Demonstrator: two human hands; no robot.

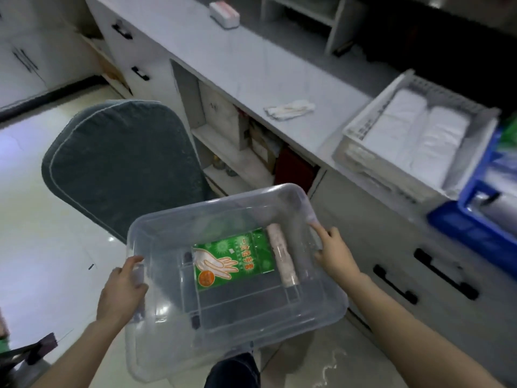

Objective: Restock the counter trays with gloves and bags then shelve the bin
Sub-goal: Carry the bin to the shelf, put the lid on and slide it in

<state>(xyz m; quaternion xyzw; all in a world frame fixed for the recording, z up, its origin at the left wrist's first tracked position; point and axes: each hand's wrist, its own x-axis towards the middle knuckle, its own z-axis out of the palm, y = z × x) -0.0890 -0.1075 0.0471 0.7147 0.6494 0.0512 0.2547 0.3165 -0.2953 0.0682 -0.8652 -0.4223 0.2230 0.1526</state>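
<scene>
I hold a clear plastic bin (167,326) in the air in front of the counter. My left hand (123,287) grips its left rim and my right hand (334,254) grips its right rim. Inside the bin lie a green packet of disposable gloves (232,260) and a pale roll of bags (281,254) beside it. On the counter at the right stands a white tray (361,127) filled with folded white bags (414,133). A blue tray (475,228) with clear packets sits at the far right edge.
A grey cushioned chair (123,163) stands just left of the bin. Open shelves (223,147) with boxes lie under the grey counter (223,60). A white rag (289,107) and a small white box (223,12) rest on the counter. Drawers with black handles (394,284) are below right.
</scene>
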